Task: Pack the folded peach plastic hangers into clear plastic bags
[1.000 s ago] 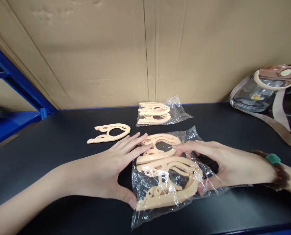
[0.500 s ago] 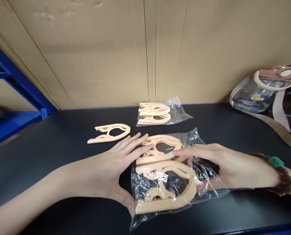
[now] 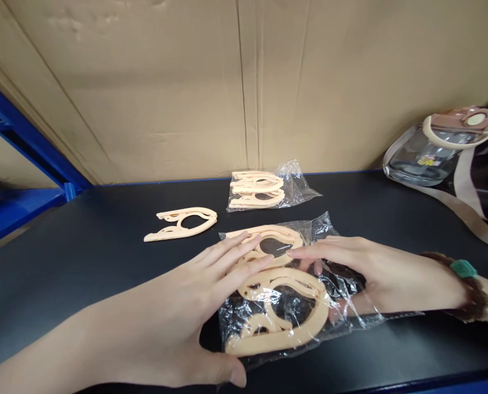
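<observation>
A clear plastic bag (image 3: 342,334) lies on the black table in front of me, with beige folding hangers (image 3: 297,342) inside, folded and one beyond the other. My left hand (image 3: 198,290) rests over the bag's left side, its fingers stretched across the hangers and its thumb apart at the near corner. At the right end, my right hand (image 3: 375,273) grips the bag, index finger on the upper hanger's rounded end and thumb by the lower one; some fingers are hidden. A loose folded hanger (image 3: 205,223) lies beyond my left hand.
A second bagged set of hangers (image 3: 258,201) sits near the back edge of the black table (image 3: 104,230). A clear bottle (image 3: 424,161) with a strap stands at the right back. Cardboard (image 3: 165,98) rises behind, and a blue frame (image 3: 34,137) stands at the left.
My left hand has slid right and nearer to me, reaching further over the hangers, its thumb now lower at the bag's near corner. My right hand has hardly moved.
</observation>
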Tool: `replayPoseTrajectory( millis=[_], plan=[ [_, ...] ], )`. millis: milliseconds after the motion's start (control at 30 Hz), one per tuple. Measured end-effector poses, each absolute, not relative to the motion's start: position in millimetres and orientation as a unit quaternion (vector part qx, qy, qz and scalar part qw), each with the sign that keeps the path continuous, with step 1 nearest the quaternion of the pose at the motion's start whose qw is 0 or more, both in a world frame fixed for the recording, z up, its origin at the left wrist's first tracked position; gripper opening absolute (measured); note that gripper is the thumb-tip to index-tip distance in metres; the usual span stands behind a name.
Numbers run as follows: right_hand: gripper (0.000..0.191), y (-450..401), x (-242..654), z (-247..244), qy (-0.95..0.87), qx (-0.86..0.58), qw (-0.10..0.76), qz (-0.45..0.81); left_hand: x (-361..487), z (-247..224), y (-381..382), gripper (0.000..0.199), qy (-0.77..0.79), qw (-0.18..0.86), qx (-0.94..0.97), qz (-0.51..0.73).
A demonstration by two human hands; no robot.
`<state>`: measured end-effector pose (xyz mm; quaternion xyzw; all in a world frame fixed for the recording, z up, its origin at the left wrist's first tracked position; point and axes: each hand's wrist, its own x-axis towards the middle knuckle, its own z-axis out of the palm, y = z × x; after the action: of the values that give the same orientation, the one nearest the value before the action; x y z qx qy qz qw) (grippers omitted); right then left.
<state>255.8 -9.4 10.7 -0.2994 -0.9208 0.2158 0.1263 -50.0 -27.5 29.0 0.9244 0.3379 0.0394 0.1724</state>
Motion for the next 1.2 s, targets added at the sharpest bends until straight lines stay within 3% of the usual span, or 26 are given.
replayPoseTrajectory(
  millis=[367, 600, 833, 933, 1200],
  plan=[
    [0.070, -7.8, 258.6, 7.9, -0.924, -0.287, 0.118, 0.222, -46.9, 26.4, -17.3, 0.089, 0.287, 0.194, 0.937, 0.040],
    [0.070, -9.7, 257.6, 6.8, -0.926, -0.286, 0.127, 0.212, -54.4, 34.5, -13.0, 0.105, 0.310, 0.221, 0.925, 0.018],
    [0.060, -12.7, 254.8, 7.6, -0.927, -0.288, 0.157, 0.181, -103.9, 48.3, 27.3, 0.104, 0.431, 0.095, 0.897, 0.011],
    [0.057, -12.7, 254.2, 7.9, -0.931, -0.289, 0.150, 0.167, -128.6, 44.1, 45.6, 0.096, 0.491, 0.056, 0.869, -0.027],
    [0.063, -10.1, 258.1, 5.8, -0.946, -0.292, 0.130, 0.046, -153.6, 45.0, 71.9, 0.073, 0.529, 0.084, 0.844, -0.039]
  ],
)
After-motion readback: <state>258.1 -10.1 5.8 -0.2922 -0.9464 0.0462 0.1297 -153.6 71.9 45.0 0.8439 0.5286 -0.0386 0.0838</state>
